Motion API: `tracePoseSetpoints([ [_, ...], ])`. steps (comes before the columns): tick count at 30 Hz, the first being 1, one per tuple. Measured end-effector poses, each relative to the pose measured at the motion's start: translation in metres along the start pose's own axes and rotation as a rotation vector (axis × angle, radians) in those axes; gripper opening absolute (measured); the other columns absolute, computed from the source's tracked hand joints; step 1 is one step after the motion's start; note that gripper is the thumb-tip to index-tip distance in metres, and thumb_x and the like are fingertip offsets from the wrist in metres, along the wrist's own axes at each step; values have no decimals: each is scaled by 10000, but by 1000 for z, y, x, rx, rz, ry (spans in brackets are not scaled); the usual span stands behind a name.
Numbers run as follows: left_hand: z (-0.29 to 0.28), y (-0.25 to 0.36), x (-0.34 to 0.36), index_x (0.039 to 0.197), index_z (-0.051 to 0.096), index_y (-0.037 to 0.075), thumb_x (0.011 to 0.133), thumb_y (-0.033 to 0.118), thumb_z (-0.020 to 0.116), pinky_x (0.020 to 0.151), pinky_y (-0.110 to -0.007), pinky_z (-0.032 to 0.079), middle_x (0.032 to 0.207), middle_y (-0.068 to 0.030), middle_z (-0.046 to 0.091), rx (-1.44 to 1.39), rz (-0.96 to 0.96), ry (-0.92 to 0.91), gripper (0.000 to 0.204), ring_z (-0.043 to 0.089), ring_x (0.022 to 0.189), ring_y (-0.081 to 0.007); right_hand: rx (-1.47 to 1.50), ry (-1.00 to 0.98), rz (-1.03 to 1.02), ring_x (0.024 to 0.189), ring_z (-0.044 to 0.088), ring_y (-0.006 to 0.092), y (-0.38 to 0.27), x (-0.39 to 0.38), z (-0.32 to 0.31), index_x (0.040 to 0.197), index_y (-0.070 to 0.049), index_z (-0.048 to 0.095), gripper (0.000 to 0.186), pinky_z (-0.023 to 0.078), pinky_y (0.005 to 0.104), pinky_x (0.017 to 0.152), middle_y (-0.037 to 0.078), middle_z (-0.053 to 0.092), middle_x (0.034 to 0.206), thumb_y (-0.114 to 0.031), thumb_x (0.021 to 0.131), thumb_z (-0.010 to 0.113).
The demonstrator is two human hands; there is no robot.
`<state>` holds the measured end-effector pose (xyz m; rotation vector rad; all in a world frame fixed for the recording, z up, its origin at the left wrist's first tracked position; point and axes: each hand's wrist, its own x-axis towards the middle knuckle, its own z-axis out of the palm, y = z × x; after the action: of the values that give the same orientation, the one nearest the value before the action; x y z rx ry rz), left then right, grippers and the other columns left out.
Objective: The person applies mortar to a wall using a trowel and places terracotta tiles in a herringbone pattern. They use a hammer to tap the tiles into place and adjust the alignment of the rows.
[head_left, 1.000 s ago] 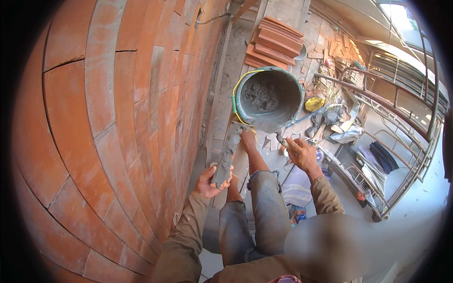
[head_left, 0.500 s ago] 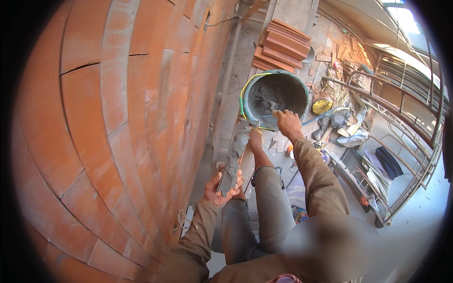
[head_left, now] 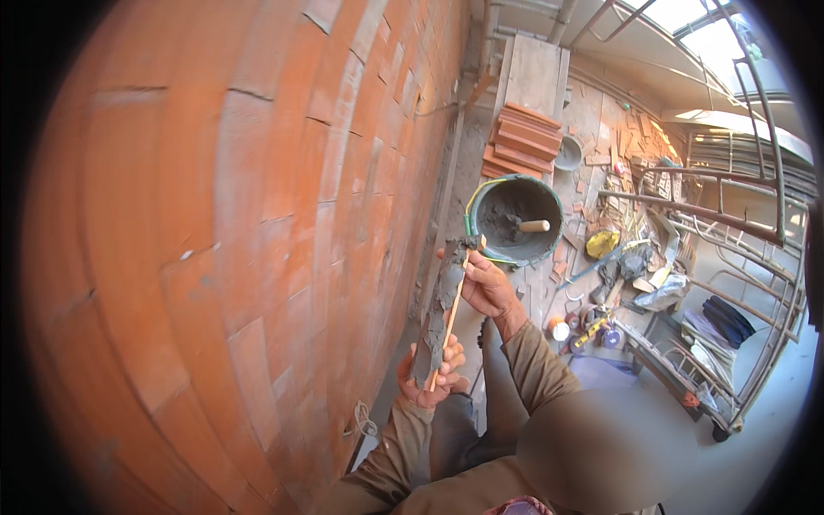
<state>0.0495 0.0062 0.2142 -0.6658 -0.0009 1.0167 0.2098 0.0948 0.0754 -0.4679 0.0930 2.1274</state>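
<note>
A thin orange brick (head_left: 453, 311), tile-like and long, is held up between my two hands, its upper face coated with wet grey mortar (head_left: 445, 287). My left hand (head_left: 429, 378) is closed around its near end, fingers curled over the edge. Near the far end, my right hand (head_left: 489, 290) grips the brick's right edge between thumb and fingers. Just beyond stands a dark bucket (head_left: 542, 199) with grey mortar inside and a yellow-green handle. A pale tool handle (head_left: 534, 226) sticks out of that mortar; the rest of the tool is hidden.
An orange brick wall (head_left: 257, 223) rises close on my left. Past the bucket lie stacked orange bricks (head_left: 525, 142) on a plank (head_left: 534, 73) and a grey bowl (head_left: 568, 154). To the right are a yellow bag (head_left: 602, 244), rubble, and a metal scaffold frame (head_left: 687, 206).
My right hand has left the bucket and come back to grip the brick's far end. The tool handle stays in the mortar. The view has shifted, with the brick still in my left hand.
</note>
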Motion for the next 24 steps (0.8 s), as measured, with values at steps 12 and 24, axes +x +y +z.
tracePoseSetpoints([
  [12,40,-46,-184,1340,394,-134,958,269,654,722,-318,572,1057,-166,496,-8,-4,-216,613,549,916,-243,-52,-172,-230,1036,664,202,109,-63,183,1278,-45,600,384,557,377,887,93,670,1181,-152,926,710],
  [24,104,-95,-309,1200,473,-158,976,351,630,633,-306,618,1061,-211,533,238,94,-251,578,615,889,-264,-170,-490,-444,1107,647,257,149,-125,299,1207,-19,643,458,564,374,895,129,660,1195,-55,786,821],
])
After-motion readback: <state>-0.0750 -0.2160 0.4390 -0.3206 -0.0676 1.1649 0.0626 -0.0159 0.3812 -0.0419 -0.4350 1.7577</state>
